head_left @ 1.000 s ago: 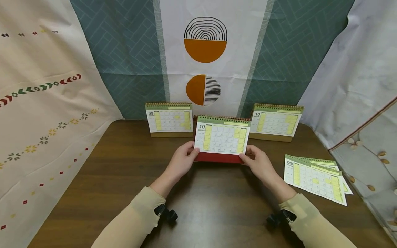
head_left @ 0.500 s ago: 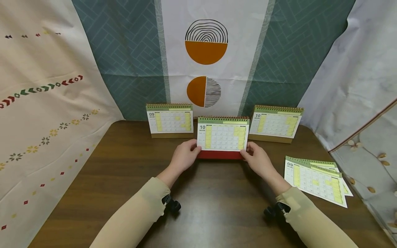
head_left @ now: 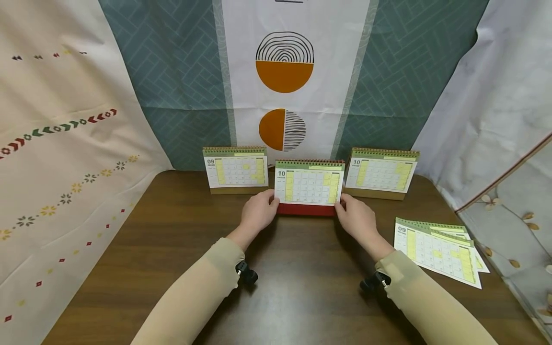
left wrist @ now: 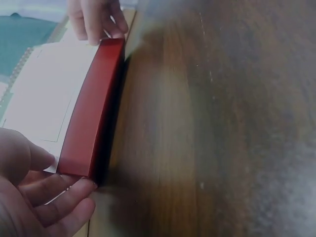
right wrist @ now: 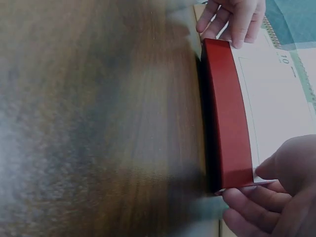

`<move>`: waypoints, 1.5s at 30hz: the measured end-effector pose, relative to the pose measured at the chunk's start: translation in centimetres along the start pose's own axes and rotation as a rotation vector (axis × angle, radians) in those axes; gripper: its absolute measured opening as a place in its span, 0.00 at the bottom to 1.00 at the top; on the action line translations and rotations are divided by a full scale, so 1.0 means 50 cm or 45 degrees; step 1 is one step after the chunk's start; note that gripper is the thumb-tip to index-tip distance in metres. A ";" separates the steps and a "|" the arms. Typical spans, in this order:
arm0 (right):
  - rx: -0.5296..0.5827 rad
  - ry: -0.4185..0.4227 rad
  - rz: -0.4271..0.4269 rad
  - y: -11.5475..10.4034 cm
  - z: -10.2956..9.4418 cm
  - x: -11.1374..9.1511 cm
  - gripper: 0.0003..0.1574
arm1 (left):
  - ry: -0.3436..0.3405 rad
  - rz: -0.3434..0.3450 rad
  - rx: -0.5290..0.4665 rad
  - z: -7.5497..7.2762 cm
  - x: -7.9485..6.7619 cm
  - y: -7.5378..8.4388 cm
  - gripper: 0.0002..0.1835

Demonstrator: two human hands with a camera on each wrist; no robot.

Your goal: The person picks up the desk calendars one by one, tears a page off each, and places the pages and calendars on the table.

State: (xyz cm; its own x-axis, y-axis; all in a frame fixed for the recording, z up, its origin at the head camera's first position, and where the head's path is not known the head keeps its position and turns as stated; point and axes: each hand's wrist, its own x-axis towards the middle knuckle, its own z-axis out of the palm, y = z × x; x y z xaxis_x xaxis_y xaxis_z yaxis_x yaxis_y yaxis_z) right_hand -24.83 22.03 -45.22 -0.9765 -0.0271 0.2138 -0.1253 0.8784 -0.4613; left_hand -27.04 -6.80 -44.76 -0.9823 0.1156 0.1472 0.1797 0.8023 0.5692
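Note:
A desk calendar with a red base (head_left: 307, 209), its page marked 10, stands tilted back at the middle of the table's far part. My left hand (head_left: 259, 210) grips its lower left corner. At the lower right corner, my right hand (head_left: 357, 216) grips it too. Up close in the left wrist view, the left thumb (left wrist: 42, 157) lies on the page while the fingers reach round the side of the red base. The right wrist view has the right thumb (right wrist: 269, 167) on the page in the same way. Whether the base touches the table is hard to tell.
A calendar marked 09 (head_left: 236, 171) with a brown base stands behind on the left. Another marked 10 (head_left: 381, 174) stands on the right. Loose calendar sheets (head_left: 437, 254) overlap on the right of the wooden table (head_left: 142, 268). Patterned cloths (head_left: 181, 72) hang around it.
Both hands have moved the red-based calendar a little away from me, toward the line of the two brown-based ones. Its page leans further back. The loose sheets stay where they were.

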 end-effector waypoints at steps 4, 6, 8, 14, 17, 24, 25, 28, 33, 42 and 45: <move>-0.062 0.029 -0.001 -0.004 0.005 0.005 0.14 | 0.002 -0.017 0.067 0.008 0.008 0.000 0.16; -0.093 0.051 -0.014 -0.004 0.010 0.007 0.13 | 0.005 -0.019 0.097 0.011 0.011 0.001 0.14; -0.126 0.075 -0.032 -0.002 0.014 0.008 0.13 | 0.013 -0.012 0.133 0.014 0.013 0.002 0.11; -0.224 0.124 -0.088 0.006 0.025 0.016 0.15 | 0.048 0.019 0.260 0.021 0.023 0.003 0.11; -0.240 0.131 -0.097 0.007 0.027 0.020 0.15 | 0.047 0.010 0.291 0.023 0.026 0.005 0.11; -0.260 0.154 -0.116 0.010 0.029 0.038 0.14 | 0.049 -0.005 0.326 0.024 0.038 0.012 0.12; -0.260 0.149 -0.112 0.010 0.029 0.040 0.14 | 0.050 -0.007 0.335 0.024 0.040 0.012 0.12; -0.269 0.144 -0.104 0.009 0.030 0.046 0.14 | 0.055 -0.018 0.362 0.027 0.046 0.012 0.13; -0.282 0.157 -0.115 0.009 0.030 0.055 0.14 | 0.064 -0.040 0.377 0.031 0.056 0.014 0.14; -0.270 0.129 -0.063 0.015 0.019 0.051 0.19 | 0.050 -0.072 0.370 0.030 0.050 0.021 0.15; -0.232 0.116 -0.051 0.011 0.010 0.041 0.26 | 0.026 -0.100 0.259 0.026 0.036 0.024 0.22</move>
State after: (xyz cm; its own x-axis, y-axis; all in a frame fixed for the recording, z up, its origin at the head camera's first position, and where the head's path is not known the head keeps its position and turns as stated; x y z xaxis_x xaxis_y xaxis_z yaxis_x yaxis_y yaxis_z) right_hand -26.97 22.21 -45.48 -0.9505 -0.0280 0.3094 -0.1221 0.9494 -0.2892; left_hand -28.65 -4.88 -44.85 -0.9913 0.0379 0.1259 0.0863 0.9102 0.4051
